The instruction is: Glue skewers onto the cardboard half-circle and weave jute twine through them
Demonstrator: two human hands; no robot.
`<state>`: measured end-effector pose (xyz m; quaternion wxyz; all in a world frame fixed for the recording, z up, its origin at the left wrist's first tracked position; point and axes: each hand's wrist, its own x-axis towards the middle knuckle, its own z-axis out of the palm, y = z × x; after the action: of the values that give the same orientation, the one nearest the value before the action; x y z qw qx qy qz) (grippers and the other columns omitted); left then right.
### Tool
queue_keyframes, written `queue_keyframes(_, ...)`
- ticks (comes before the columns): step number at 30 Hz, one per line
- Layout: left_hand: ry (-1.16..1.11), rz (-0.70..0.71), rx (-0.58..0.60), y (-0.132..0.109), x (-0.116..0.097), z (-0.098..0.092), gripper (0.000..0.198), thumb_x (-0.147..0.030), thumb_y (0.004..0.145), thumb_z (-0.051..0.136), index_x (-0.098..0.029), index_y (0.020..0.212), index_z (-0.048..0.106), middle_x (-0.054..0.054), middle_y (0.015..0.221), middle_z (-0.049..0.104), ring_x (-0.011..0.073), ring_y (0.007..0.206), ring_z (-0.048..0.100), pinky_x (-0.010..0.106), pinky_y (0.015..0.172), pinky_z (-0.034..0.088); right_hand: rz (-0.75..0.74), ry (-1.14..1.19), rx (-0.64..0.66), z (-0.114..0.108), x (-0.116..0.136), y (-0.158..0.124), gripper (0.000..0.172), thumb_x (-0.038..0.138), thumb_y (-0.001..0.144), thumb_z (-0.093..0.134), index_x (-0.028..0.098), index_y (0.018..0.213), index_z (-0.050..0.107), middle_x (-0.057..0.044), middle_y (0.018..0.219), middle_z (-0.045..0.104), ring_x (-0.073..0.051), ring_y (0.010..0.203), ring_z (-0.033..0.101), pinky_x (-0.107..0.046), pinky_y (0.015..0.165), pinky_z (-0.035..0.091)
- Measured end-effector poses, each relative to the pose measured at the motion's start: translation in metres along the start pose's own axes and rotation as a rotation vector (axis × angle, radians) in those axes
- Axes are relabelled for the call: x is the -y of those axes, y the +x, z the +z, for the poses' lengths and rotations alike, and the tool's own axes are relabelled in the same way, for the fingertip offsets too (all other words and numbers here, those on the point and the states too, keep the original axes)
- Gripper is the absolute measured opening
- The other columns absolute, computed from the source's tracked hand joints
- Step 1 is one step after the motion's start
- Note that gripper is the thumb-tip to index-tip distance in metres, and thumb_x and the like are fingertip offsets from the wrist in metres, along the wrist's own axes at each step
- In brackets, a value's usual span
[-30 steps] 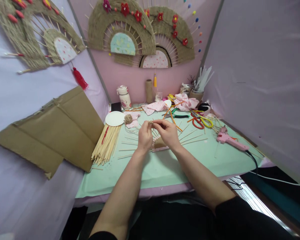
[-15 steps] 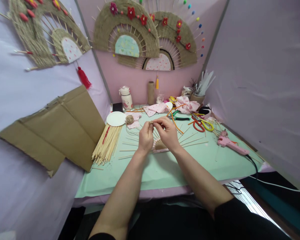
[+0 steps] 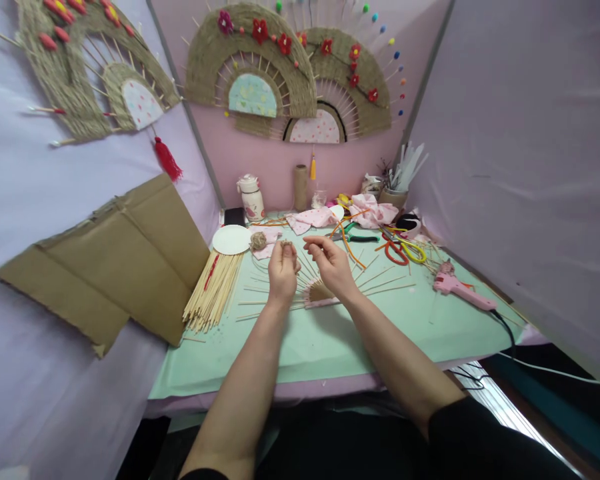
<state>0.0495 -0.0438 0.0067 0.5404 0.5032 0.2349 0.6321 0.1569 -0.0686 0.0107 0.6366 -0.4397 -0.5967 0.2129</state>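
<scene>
My left hand (image 3: 283,272) is closed on a small bunch of brown twine (image 3: 287,244), which pokes out above the thumb. Just to its right, my right hand (image 3: 331,268) has thumb and fingers pinched together; anything between them is too small to make out. Under and behind both hands lies a half-round fan frame (image 3: 321,291), with thin wooden sticks spreading out from a brown centre with a pink edge. A ball of twine (image 3: 259,241) rests to the left of my left hand, on a piece of pink cloth (image 3: 270,251).
A bundle of sticks (image 3: 214,287) and a white disc (image 3: 231,239) lie left, beside folded cardboard (image 3: 115,260). Green-handled pliers (image 3: 363,238), red-handled scissors (image 3: 396,253) and a pink glue gun (image 3: 463,291) lie right. A bottle (image 3: 251,198) stands behind; finished fans (image 3: 253,60) hang above.
My hands have come apart from their meeting point. The left hand moved left with the twine, while the right hand stayed nearly in place. More of the fan frame now shows between them.
</scene>
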Motion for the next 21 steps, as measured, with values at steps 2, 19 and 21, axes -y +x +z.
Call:
queue_keyframes(2, -0.155, -0.008, -0.044, 0.004, -0.007, -0.001, 0.029, -0.043, 0.089, 0.056, -0.019, 0.076, 0.047, -0.007, 0.059, 0.030, 0.0050, 0.044, 0.021, 0.017, 0.041, 0.020, 0.036, 0.012, 0.133, 0.001, -0.009, 0.000, 0.025, 0.033, 0.092, 0.048, 0.020, 0.108, 0.061, -0.005, 0.098, 0.068, -0.016, 0.092, 0.062, -0.030, 0.081, 0.049)
queue_keyframes(19, -0.680, -0.121, -0.239, 0.027, -0.035, -0.044, 0.030, -0.028, 0.099, 0.039, -0.016, 0.072, 0.044, -0.008, 0.052, 0.025, 0.0034, 0.037, 0.020, 0.014, 0.035, 0.013, 0.546, -0.009, 0.554, 0.030, -0.011, 0.005, 0.037, 0.052, 0.087, 0.051, 0.017, 0.088, 0.063, -0.001, 0.058, 0.063, -0.012, 0.056, 0.053, -0.024, 0.057, 0.039)
queue_keyframes(21, -0.668, -0.107, -0.242, 0.026, -0.035, -0.041, 0.030, -0.028, 0.099, 0.039, -0.016, 0.073, 0.045, -0.008, 0.051, 0.026, 0.0034, 0.037, 0.020, 0.014, 0.035, 0.013, 0.760, 0.123, 0.558, 0.035, -0.009, 0.001, 0.047, 0.061, 0.085, 0.050, 0.016, 0.077, 0.063, -0.005, 0.061, 0.066, -0.012, 0.056, 0.054, -0.023, 0.053, 0.038)
